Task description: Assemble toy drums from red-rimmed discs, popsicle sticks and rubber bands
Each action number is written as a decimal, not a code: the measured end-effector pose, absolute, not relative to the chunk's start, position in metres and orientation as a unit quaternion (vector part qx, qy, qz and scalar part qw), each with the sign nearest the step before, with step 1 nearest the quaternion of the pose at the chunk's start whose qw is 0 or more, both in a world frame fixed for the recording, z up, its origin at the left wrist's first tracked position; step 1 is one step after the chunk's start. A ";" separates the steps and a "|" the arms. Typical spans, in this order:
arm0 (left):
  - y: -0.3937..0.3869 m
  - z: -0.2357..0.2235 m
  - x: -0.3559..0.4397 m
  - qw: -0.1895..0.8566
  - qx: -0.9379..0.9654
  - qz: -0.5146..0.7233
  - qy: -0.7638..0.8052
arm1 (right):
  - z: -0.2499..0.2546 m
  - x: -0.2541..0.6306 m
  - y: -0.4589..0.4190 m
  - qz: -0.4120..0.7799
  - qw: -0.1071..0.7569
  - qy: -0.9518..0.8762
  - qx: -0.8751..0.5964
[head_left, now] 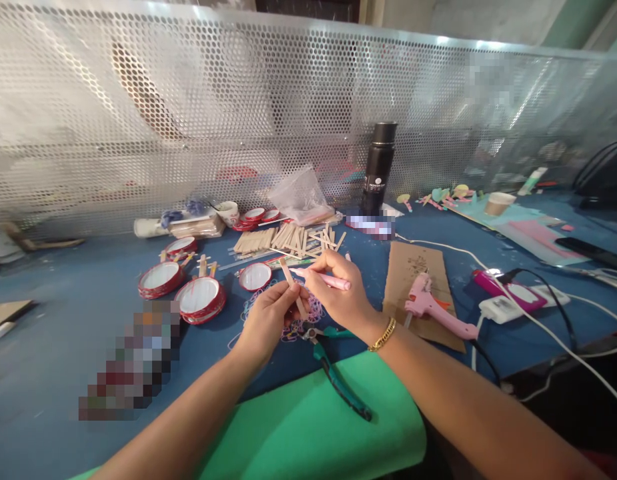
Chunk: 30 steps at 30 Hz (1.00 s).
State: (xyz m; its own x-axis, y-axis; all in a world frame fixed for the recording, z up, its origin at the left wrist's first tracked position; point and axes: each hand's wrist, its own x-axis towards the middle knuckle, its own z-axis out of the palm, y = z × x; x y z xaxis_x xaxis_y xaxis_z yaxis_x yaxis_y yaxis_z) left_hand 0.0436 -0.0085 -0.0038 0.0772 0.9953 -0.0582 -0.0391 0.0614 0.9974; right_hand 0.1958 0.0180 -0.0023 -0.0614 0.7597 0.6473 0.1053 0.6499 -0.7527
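Observation:
Pinched upright in my left hand [272,312] is a flat wooden craft stick [287,273]. My right hand [344,290] grips a pink marker [333,281], its tip close to the stick's upper part; whether they touch I cannot tell. Under both hands lies a tangle of pastel cord or beads [253,308], partly hidden. Green-handled pliers [333,377] rest just below the hands. Behind them is a heap of loose craft sticks [298,239]. Several red-rimmed round pieces with white faces [201,298] sit to the left, some with short sticks attached.
A pink glue gun [428,303] lies on cardboard [395,280] at right, near a power strip [503,308] and trailing white cables. A black bottle [379,170] stands before the perforated metal screen [308,87]. A green sheet [298,427] covers the near edge. A paper cup [498,203] stands far right.

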 end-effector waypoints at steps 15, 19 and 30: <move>-0.008 -0.004 0.041 0.513 0.527 0.480 0.479 | -0.005 0.199 0.025 0.244 0.598 -0.688 -0.330; -0.007 -0.004 0.041 0.523 0.516 0.483 0.476 | -0.004 0.199 0.025 0.253 0.613 -0.673 -0.329; -0.007 -0.006 0.042 0.522 0.524 0.485 0.467 | -0.003 0.197 0.022 0.264 0.600 -0.678 -0.332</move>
State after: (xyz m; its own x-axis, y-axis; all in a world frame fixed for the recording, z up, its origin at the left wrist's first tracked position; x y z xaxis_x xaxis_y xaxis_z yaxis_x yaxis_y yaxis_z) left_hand 0.0424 -0.0070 -0.0056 0.0930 0.9954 0.0217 -0.0176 -0.0201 0.9996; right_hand 0.1969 0.0224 -0.0028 -0.0599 0.7674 0.6383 0.1330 0.6399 -0.7569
